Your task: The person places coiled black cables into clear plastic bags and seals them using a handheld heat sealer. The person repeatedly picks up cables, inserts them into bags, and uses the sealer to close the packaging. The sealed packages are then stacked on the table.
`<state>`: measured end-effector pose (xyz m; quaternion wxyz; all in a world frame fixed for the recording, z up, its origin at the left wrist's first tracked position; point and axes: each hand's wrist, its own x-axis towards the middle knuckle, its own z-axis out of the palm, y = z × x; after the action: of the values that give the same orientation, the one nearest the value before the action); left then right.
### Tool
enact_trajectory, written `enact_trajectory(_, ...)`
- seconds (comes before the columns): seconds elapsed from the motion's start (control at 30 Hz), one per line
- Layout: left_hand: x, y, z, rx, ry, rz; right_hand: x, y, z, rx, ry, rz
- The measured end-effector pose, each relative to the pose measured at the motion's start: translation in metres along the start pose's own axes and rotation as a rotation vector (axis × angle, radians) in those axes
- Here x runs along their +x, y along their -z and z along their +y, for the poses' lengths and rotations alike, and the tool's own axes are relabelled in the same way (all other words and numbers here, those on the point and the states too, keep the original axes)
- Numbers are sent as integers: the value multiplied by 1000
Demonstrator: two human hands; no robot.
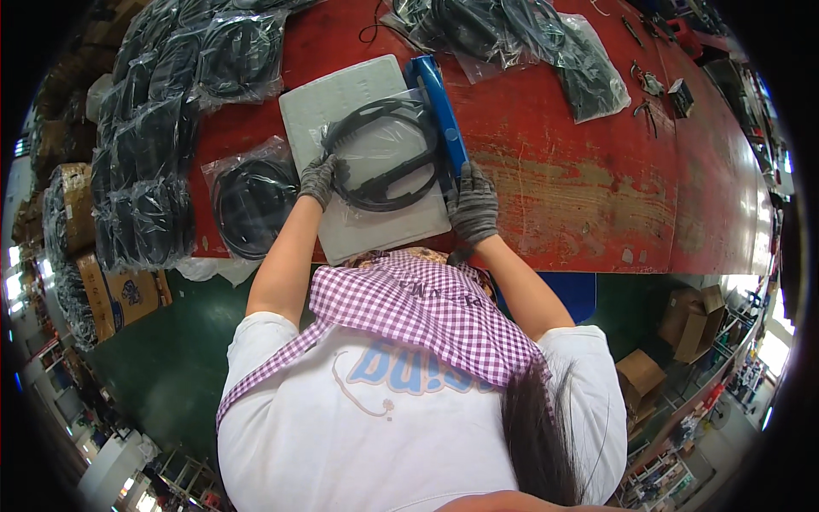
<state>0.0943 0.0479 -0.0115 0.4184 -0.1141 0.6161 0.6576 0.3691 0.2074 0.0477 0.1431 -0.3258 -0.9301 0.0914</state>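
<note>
A coiled black cable (384,198) lies in a clear plastic bag on a pale grey board (341,243) in front of me. At the coil's left side, my left hand (317,181), in a grey glove, is closed on the edge of the bagged cable. A long blue bar-shaped device, like a bag sealer (439,111), runs along the right side of the board, with the bag's right edge against it. My gloved right hand (473,206) is curled over the sealer's near end. Its thumb is close to the bag's corner; whether it also pinches plastic is hidden.
Left of the board lies another bagged coil (254,205) on the red table (580,188). Many bagged cables (145,154) are piled at the far left, with more (486,30) at the back. Pliers (648,118) and small tools lie at the far right. Cardboard boxes (699,320) stand on the floor.
</note>
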Motion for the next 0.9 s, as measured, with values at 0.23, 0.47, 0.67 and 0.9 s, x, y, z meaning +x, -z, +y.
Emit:
enact_trajectory(0.23,-28,2,0,348,-42,72,-4,-3,7,161,121,155)
enact_trajectory(0.47,-63,28,-32,226,168,232,-6,-7,8,174,83,157)
enact_trajectory(0.67,-106,-14,-72,-303,582,141,-7,-11,8,206,61,153)
enact_trajectory(0.9,-95,-85,-72,-552,683,151,-4,-6,2,182,70,160)
